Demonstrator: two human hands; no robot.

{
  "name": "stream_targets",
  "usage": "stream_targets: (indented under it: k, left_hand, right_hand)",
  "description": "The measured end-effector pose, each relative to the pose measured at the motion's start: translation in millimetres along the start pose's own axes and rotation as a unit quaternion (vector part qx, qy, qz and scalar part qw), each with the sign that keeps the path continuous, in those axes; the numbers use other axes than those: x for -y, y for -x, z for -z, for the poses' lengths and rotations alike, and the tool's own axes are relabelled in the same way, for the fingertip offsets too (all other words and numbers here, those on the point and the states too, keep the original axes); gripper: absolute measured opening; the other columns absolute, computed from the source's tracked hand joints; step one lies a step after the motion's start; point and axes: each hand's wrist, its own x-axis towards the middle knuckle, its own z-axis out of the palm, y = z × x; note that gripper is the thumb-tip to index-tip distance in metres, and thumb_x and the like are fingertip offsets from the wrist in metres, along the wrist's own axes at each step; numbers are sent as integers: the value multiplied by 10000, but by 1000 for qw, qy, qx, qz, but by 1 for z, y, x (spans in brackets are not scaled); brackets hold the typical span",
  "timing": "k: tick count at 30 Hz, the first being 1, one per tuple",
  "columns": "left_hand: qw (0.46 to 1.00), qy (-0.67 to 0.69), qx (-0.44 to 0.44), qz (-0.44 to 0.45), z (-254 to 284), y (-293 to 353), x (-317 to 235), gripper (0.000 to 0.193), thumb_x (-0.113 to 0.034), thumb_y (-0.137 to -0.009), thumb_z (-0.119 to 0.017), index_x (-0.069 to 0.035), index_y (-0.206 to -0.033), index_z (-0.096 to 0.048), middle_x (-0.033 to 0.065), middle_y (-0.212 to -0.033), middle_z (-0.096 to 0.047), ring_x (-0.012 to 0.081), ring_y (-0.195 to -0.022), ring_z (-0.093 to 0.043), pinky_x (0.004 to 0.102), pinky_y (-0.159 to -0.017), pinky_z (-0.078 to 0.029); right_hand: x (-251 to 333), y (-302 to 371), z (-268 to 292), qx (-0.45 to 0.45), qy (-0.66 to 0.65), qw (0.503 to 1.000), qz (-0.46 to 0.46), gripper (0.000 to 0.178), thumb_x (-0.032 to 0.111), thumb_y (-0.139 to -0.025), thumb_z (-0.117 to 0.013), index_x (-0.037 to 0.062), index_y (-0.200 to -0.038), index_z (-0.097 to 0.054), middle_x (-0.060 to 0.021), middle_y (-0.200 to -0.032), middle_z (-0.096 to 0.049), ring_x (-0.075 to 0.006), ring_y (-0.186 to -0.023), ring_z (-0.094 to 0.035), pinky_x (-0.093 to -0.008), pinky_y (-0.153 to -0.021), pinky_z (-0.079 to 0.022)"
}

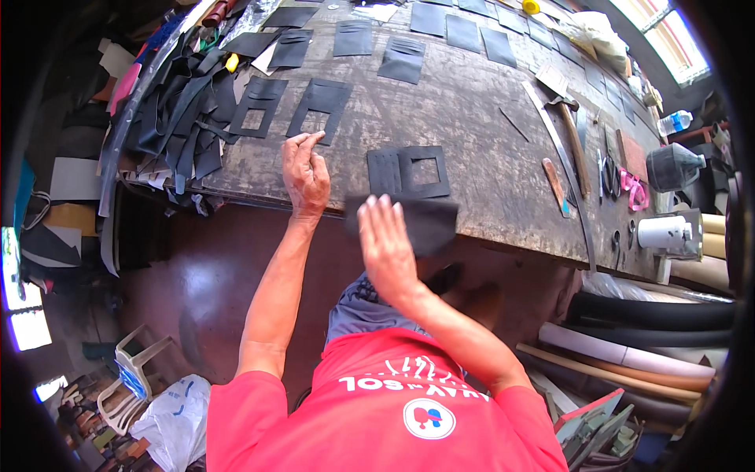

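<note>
My right hand [387,244] lies flat, fingers stretched out, on a plain black leather-like piece [432,224] at the table's front edge; part of the piece hangs over. Just beyond it, touching or overlapped by it, sits a black wallet panel [385,169] with slots and a cut-out window. My left hand [305,179] is raised over the table edge to the left, its fingers curled and pinched together; whether something small is between them I cannot make out. Its fingertips are close to another black windowed panel [334,93], and a similar panel [245,119] lies further left.
Black strips [185,118] are heaped at the table's left. Slotted pieces [403,60] and plain rectangles [462,33] lie farther back. At right are a hammer [578,149], a long metal ruler [562,165], a knife [555,185], scissors [609,175] and a white container [661,231]. Rolls of material [629,350] lie below.
</note>
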Motion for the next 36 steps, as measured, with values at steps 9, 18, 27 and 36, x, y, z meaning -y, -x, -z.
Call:
stream_targets:
  k: [9, 18, 27, 36]
  left_hand:
    - [999, 22, -21, 21, 2, 2, 3, 357, 100, -820, -518, -19, -1099, -705, 120, -1077, -609, 282, -1021, -589, 370, -881, -496]
    - [999, 13, -29, 15, 1, 2, 3, 346, 96, -813, -531, -16, -1097, -696, 133, -1062, -610, 297, -1000, -598, 384, -864, -499]
    - [999, 25, -32, 33, 1, 1, 0, 367, 105, -813, -529, -22, -1116, -693, 130, -1065, -603, 292, -1009, -597, 382, -858, -499]
    - [999, 20, -25, 35, 2, 0, 2, 367, 104, -818, -532, -26, -1122, -692, 125, -1074, -605, 293, -1006, -600, 374, -828, -504]
  right_hand:
    - [-36, -40, 121, -128, -93, 983, -94, 603, -140, -785, -504, -86, -1386, -512, -260, -1366, -583, -391, -1299, -555, -477, -1126, -419]
    - [-5, -73, -45, -47, -85, 990, -100, 630, -52, -803, -475, -150, -1422, -411, -335, -1489, -415, -457, -1461, -316, -523, -1234, -195]
    - [-104, -145, 60, -116, -171, 949, -236, 471, -105, -896, -413, -79, -1350, -538, -281, -1159, -670, -359, -1033, -684, -409, -902, -561]
    - [-124, -84, 11, 12, -228, 973, 15, 622, -94, -860, -449, 51, -1464, -471, -236, -1307, -617, -401, -1225, -588, -442, -1104, -434]
